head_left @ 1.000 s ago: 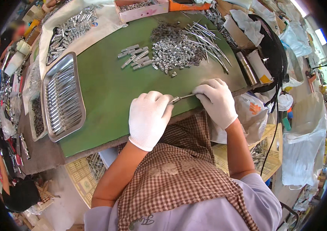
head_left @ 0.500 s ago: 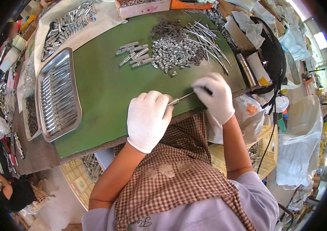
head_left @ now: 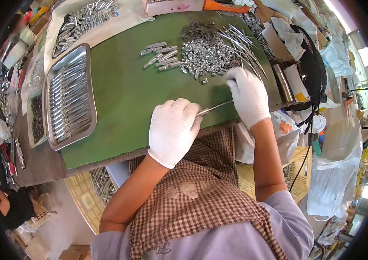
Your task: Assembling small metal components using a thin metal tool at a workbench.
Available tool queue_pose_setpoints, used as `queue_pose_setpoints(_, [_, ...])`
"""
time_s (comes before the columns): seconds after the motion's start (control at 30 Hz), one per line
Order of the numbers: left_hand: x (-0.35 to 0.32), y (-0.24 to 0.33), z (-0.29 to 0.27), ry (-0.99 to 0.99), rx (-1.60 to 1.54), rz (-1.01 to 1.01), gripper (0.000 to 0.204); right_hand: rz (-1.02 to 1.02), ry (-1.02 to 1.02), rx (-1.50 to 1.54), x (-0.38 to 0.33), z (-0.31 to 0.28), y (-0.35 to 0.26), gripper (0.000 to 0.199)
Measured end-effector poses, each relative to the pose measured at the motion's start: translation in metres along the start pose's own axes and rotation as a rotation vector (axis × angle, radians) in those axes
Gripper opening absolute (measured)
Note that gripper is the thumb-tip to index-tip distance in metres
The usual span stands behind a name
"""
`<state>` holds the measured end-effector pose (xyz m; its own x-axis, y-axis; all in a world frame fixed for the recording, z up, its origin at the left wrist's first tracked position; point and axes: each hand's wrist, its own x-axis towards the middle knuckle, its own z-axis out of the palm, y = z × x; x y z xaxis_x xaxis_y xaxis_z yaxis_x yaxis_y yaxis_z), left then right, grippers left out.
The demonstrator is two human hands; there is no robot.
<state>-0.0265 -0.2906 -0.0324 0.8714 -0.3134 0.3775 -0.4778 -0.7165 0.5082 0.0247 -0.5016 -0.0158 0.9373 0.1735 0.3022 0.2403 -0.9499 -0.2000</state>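
My left hand, in a white knit glove, is closed round a metal rod with a thicker cylindrical end. The thin shaft points right, above the near edge of the green work mat. My gloved right hand is off the shaft, its fingers bent together beside a heap of small silver metal pieces and some small dark pins. Whatever its fingertips hold is hidden. Long thin rods lie just beyond it. Several short metal tubes rest left of the heap.
A steel tray of rods with thicker ends stands at left. Behind the silver heap is a dark tangle of fine parts. A metal cylinder and black cables sit at right. Yellow crates stand below the table.
My right hand has left the rod's thin shaft and moved up toward the small parts. My left hand keeps the rod. The whole view has shifted slightly.
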Motion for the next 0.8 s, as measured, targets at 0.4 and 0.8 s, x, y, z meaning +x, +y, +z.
queue_pose_setpoints(0.4, [-0.001, -0.002, 0.0, 0.046, -0.022, 0.055, 0.014, -0.314, 0.033, 0.317, -0.038, -0.004, -0.026, 0.013])
queue_pose_setpoints(0.8, [-0.001, -0.001, 0.001, 0.043, -0.023, 0.048, 0.013, -0.457, 0.139, 0.048, -0.043, -0.002, -0.033, 0.018])
